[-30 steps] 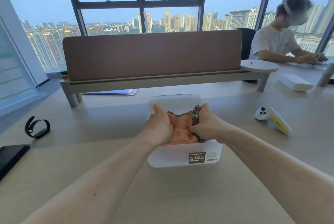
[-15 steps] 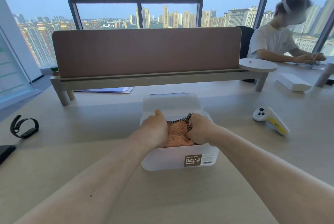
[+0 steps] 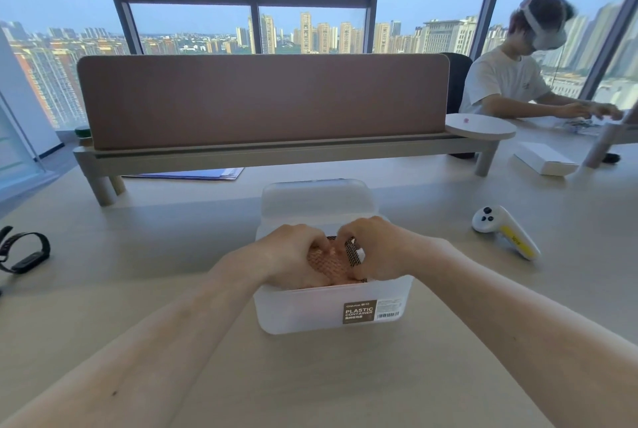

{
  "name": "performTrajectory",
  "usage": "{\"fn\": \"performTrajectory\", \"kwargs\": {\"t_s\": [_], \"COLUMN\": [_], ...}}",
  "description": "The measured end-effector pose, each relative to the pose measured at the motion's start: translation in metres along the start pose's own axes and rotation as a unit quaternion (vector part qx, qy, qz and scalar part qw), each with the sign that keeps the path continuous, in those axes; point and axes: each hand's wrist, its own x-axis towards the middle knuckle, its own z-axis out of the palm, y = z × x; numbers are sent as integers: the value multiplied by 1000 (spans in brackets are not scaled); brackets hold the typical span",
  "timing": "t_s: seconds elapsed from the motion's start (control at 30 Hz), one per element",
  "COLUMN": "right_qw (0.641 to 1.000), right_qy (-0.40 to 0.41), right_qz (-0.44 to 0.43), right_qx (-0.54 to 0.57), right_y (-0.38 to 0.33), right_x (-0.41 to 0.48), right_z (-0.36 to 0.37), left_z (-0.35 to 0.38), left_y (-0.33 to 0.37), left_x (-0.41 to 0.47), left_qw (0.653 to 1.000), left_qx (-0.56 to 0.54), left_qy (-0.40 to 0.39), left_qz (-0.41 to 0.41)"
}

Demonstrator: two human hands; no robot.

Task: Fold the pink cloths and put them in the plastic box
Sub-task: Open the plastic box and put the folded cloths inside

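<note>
A translucent plastic box (image 3: pixel 310 306) with a brown label stands on the desk in front of me, and its lid (image 3: pixel 317 196) lies just behind it. Inside the box lies a folded pink cloth (image 3: pixel 328 265) with a black mesh edge (image 3: pixel 352 251). Both my hands are down in the box on top of the cloth. My left hand (image 3: pixel 293 255) covers the cloth's left side with curled fingers. My right hand (image 3: pixel 376 248) holds the right side at the mesh edge. The fingertips of the two hands nearly meet, and most of the cloth is hidden under them.
A white and yellow controller (image 3: pixel 504 232) lies to the right, and a black wristband (image 3: pixel 24 253) lies at the far left. A brown desk divider (image 3: pixel 262 99) on legs spans the back, with blue papers (image 3: pixel 193 173) beneath it. A white carton (image 3: pixel 545 160) and another person (image 3: pixel 500 82) are at the back right.
Both hands have sunk lower into the box with the cloth and moved closer together. Less of the pink cloth shows between them now.
</note>
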Motion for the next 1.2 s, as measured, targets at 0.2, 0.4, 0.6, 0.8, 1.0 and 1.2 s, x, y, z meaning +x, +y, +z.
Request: {"fn": "performTrajectory", "kwargs": {"t_s": [0.2,0.4,0.6,0.8,1.0,1.2], "right_qw": [999,997,979,950,961,982], "right_qy": [-1,-47,174,191,160,91], "right_qz": [-24,-21,3,130,-44,-136], "right_qx": [-25,-49,108,212,223,92], "right_y": [-5,-5,13,42,9,-4], "right_x": [3,6,1,9,12,4], "right_z": [-7,-6,-44,-35,-26,-17], "left_z": [-15,-11,-46,-26,-22,-32], "left_y": [-9,-7,-42,-71,-45,-48], "left_x": [1,4,-2,-7,-7,-16], "left_qw": [998,991,972,956,971,974], "left_qx": [39,113,-164,-251,-154,-171], "left_qy": [-45,-55,169,145,152,105], "left_qz": [21,36,-4,-47,97,108]}}
